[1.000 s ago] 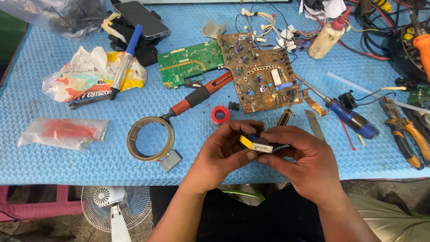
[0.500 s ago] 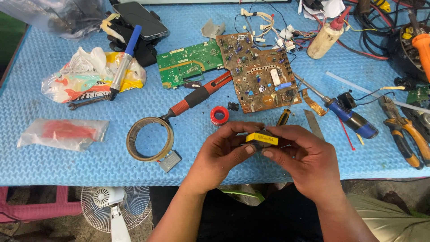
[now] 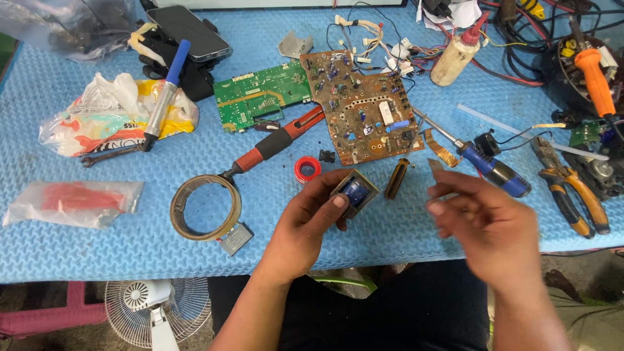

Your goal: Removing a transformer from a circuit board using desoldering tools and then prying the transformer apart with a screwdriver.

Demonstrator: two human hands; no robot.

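blue-cored small transformer (image 3: 355, 192) pinched in left hand (image 3: 311, 224), right hand (image 3: 489, 224) apart (blurred)

Bright, even light falls on the blue mat (image 3: 97, 253) with soft shadows, and only the right hand (image 3: 491, 224) shows motion blur.

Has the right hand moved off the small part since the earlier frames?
Yes. The right hand has pulled away rightward, toward the blue-handled screwdriver, and looks motion-blurred. The left hand alone holds the small blue-cored part, near the red tape roll.
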